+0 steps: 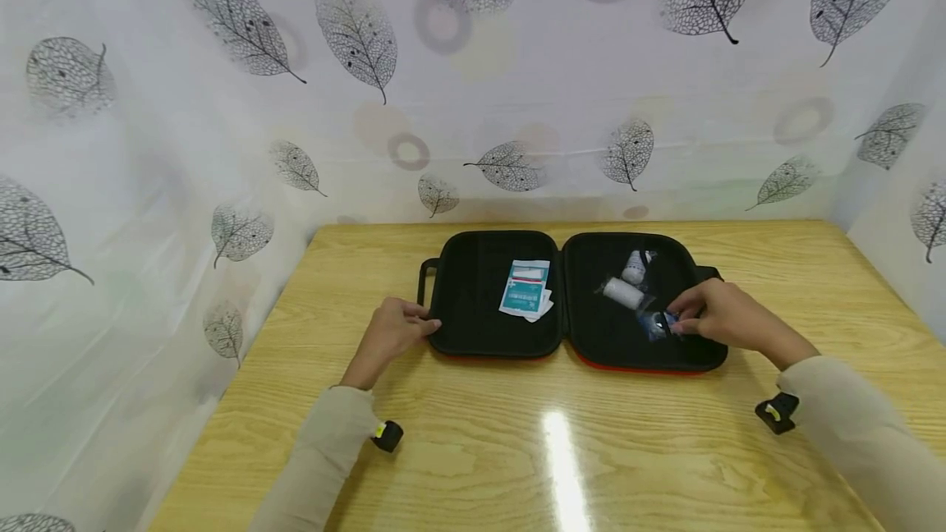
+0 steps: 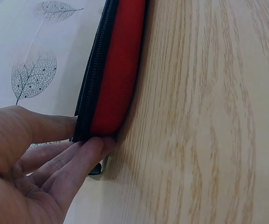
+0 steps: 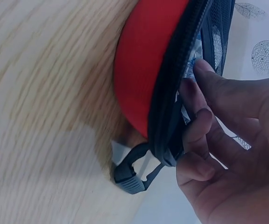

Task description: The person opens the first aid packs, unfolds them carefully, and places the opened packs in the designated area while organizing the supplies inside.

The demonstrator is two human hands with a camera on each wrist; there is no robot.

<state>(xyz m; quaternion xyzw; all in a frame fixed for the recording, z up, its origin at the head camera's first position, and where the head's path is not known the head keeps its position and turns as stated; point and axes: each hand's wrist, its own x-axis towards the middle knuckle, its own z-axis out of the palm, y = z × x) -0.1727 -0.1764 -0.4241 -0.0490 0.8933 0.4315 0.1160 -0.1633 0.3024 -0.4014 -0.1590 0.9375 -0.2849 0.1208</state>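
Observation:
A zippered case with a red shell (image 2: 120,70) and black lining (image 1: 458,294) lies unfolded flat on the table. At its near left corner my left hand (image 1: 392,328) pinches the rim, thumb on top and fingers against the outer side. Inside the right half, my right hand (image 1: 723,317) pinches a small clear-and-blue plastic packet (image 1: 652,325) between thumb and index finger; the fingers cover part of it. Beside that packet are a wrapped white bandage roll (image 1: 624,293) and another wrapped whitish roll (image 1: 634,268). A teal-and-white packet (image 1: 525,295) lies over white ones in the left half.
A carry handle (image 1: 423,279) sticks out at the case's left side. At the right end hangs a black clip (image 3: 130,183). Behind the wooden table (image 1: 473,442) stands a leaf-patterned cloth (image 1: 517,89), which also covers the left side.

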